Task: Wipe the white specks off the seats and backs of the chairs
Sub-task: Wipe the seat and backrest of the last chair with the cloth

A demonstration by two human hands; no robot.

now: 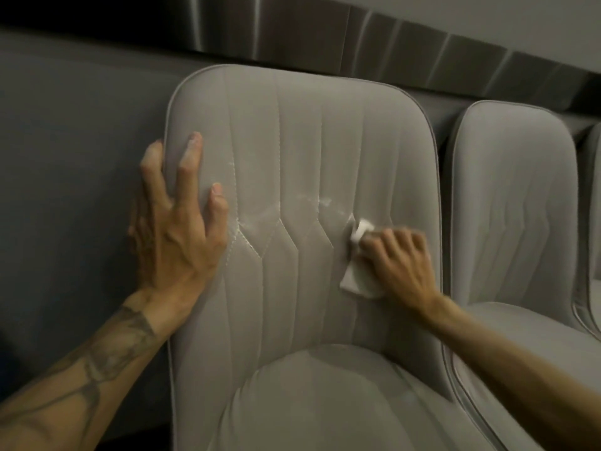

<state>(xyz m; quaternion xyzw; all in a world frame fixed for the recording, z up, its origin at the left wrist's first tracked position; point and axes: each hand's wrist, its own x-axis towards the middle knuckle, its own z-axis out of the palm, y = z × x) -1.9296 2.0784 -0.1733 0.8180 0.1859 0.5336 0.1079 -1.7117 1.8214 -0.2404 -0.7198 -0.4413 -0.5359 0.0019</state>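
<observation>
A light grey upholstered chair fills the middle of the view, its stitched back (pixel 302 151) upright and its seat (pixel 325 402) below. White smears (pixel 292 209) run across the middle of the back. My left hand (pixel 175 229) lies flat with spread fingers on the back's left edge, two fingers wrapping around the rim. My right hand (pixel 400 262) holds a folded white tissue (pixel 357 252) and presses it against the back, just right of the smears. The right hand is blurred.
A second grey chair (pixel 514 206) stands close on the right, with the edge of a third (pixel 595 222) beyond it. A dark grey wall (pixel 65 141) is behind on the left, and a metallic strip (pixel 325 34) runs along the top.
</observation>
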